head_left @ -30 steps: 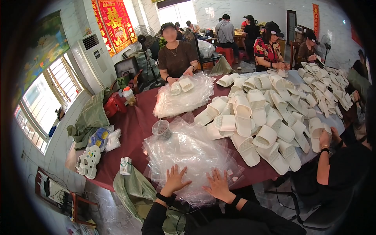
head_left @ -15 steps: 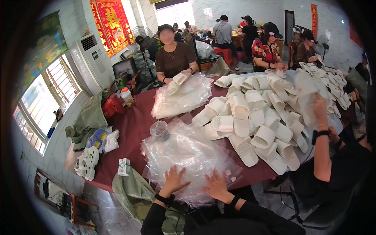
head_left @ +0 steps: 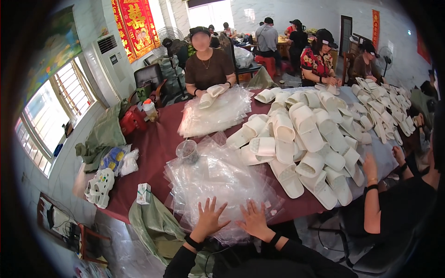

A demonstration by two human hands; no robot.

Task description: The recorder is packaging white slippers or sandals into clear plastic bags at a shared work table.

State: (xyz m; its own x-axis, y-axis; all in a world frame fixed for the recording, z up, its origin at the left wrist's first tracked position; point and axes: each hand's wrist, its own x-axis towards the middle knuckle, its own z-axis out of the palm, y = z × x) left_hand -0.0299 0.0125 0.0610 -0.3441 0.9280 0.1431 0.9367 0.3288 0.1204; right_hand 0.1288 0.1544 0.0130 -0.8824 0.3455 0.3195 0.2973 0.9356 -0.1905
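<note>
My left hand (head_left: 209, 217) and my right hand (head_left: 253, 219) lie flat, fingers spread, on the near edge of a heap of clear plastic bags (head_left: 221, 178) on the dark red table (head_left: 155, 148). Neither hand grips anything. Both wrists carry black bands. To the right of the bags lies a big pile of white slippers (head_left: 306, 134), the nearest about a hand's width from my right hand. A clear plastic cup (head_left: 187, 149) stands at the far left edge of the bags.
A person across the table holds white slippers (head_left: 211, 95) over a second stack of bags (head_left: 215, 113). Another person's hand (head_left: 370, 163) reaches to the slippers from the right. A small green-white box (head_left: 143, 193), white clogs (head_left: 99, 185) and a green sack (head_left: 155, 222) sit at left.
My hands stay on the bags with barely any shift. The person on the right lowered an arm from above the slipper pile down to the table's near right edge.
</note>
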